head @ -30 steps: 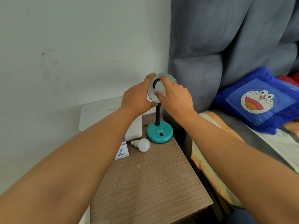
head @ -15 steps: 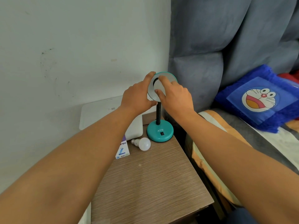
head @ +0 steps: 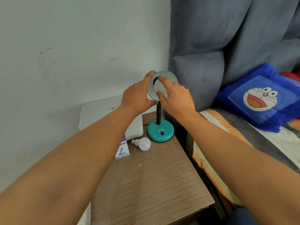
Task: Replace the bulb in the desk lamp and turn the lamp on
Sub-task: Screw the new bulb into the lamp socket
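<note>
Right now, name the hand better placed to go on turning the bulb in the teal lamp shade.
Right. The right hand has its fingers on the white bulb inside the round teal lamp shade, while the left hand grips the shade's rim, steadying it.

One head-worn wide-angle view looks forward and down, close over the bedside table (head: 146,184).

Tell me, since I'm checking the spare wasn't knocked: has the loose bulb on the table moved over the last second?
No. The loose bulb lies where it did, between the box and the lamp base, cap toward the box.
</note>
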